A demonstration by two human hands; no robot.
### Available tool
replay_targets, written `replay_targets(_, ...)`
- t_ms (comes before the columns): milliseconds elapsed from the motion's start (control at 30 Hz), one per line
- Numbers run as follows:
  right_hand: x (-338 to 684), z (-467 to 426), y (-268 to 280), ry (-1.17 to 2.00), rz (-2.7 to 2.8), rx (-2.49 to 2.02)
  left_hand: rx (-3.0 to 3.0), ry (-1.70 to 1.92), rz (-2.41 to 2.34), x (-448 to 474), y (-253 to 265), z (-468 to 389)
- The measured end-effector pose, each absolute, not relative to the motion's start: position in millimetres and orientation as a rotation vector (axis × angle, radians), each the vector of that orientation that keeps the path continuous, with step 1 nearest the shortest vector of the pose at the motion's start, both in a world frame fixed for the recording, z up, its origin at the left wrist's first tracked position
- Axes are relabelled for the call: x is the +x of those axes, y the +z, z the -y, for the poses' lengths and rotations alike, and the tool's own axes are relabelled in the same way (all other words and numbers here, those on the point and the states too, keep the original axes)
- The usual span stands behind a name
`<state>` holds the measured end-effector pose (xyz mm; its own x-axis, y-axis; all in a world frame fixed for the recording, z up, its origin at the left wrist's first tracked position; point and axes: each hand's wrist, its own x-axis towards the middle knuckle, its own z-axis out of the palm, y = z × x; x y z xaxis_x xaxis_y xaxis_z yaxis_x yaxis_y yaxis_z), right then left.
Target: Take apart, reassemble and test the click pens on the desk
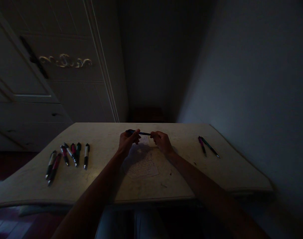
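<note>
A dark pen (144, 133) is held level above the table between my two hands. My left hand (128, 140) is closed round its thicker left end, thumb on top. The fingers of my right hand (162, 140) pinch the thin right end. Below my hands lies a sheet of paper (143, 166) covered in scribbled lines, partly in shadow. The light is dim, so the pen's exact colour and details are hard to make out.
Several pens (71, 154) lie on the left of the pale table (101, 186). At the right rest a purple pen (202, 146) and a dark green pen (211, 147), touching at the top. A wardrobe (74, 89) stands behind left; a wall (253, 93) borders the right.
</note>
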<state>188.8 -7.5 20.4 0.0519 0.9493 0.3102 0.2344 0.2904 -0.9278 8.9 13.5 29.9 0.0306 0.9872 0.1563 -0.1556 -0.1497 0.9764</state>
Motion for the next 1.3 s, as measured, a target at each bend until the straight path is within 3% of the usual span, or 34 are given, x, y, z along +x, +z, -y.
replay_targets(633, 187.8, 6.0, 22.6, 0.853, 1.303, -1.148, 0.973, 1.399, -0.712, 8.6, 39.1, -10.7)
replay_targets(1300, 189.5, 3.2, 21.6, 0.839, 1.331, -1.142, 0.996, 1.356, -1.026, 4.5, 35.5, -17.6)
